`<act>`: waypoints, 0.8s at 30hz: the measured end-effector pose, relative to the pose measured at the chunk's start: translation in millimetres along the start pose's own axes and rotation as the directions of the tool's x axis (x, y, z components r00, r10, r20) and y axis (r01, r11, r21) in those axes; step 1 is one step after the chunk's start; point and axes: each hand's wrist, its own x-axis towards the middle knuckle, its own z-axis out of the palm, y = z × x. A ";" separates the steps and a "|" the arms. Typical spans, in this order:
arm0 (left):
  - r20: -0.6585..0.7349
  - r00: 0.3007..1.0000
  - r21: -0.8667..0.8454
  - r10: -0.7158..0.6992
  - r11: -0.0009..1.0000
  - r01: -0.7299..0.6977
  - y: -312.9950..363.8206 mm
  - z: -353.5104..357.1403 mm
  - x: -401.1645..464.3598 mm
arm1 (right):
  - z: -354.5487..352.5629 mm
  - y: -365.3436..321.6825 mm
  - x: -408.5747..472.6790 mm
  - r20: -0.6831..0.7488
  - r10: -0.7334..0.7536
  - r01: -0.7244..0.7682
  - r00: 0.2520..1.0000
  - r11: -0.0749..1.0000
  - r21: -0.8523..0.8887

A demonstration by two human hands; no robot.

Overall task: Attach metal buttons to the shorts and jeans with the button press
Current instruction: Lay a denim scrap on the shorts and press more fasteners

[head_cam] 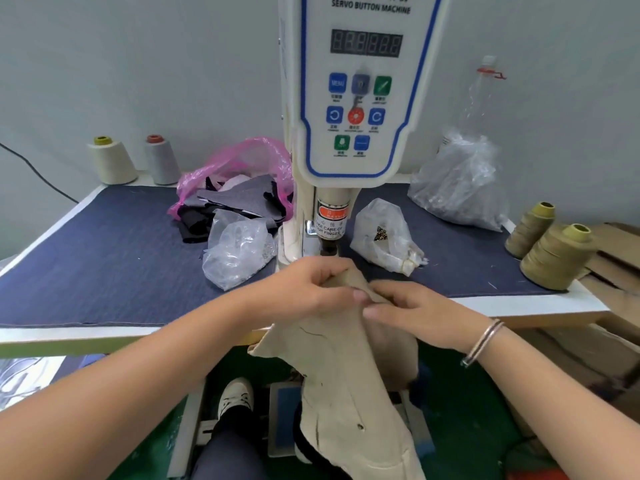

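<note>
A beige garment (346, 386) hangs from the table's front edge down to my lap. My left hand (308, 289) grips its top edge, and my right hand (412, 310) pinches the same edge just to the right, thumbs almost touching. Both hands hold the cloth directly under the ram (329, 244) of the white servo button machine (360, 98). A small metal button (360, 426) shows lower on the garment. A clear bag with brass buttons (384, 233) lies right of the ram.
A denim mat (104, 258) covers the table. Another clear bag (239, 251) and a pink bag of dark cloth scraps (239, 188) lie left of the machine. Thread cones stand at back left (110, 161) and far right (557, 258). A foot pedal (284, 414) sits below.
</note>
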 end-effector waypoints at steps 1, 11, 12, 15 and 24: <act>0.018 0.999 -0.024 -0.043 0.999 0.043 -0.3 -6.3 -1.2 | -1.0 0.8 1.2 -0.030 0.002 0.001 1.000 0.997 0.083; -0.017 0.941 -0.064 -0.339 0.939 0.337 -59.8 -77.1 -28.5 | -42.9 34.9 12.9 -0.140 0.261 -0.261 0.955 0.965 0.014; -0.126 0.942 -0.032 -0.311 0.950 0.309 -68.5 -78.8 -27.2 | -40.1 41.1 17.9 -0.149 0.292 -0.307 0.945 0.947 -0.090; -0.371 0.917 0.272 -0.149 0.926 0.261 -94.1 -73.1 -21.7 | -41.9 49.4 38.8 -0.463 0.200 -0.302 0.864 0.940 -0.157; -0.375 0.916 0.765 0.140 0.604 0.221 -117.4 -52.6 -20.4 | -76.8 38.4 106.8 -0.692 -0.341 -0.410 0.636 0.611 -0.677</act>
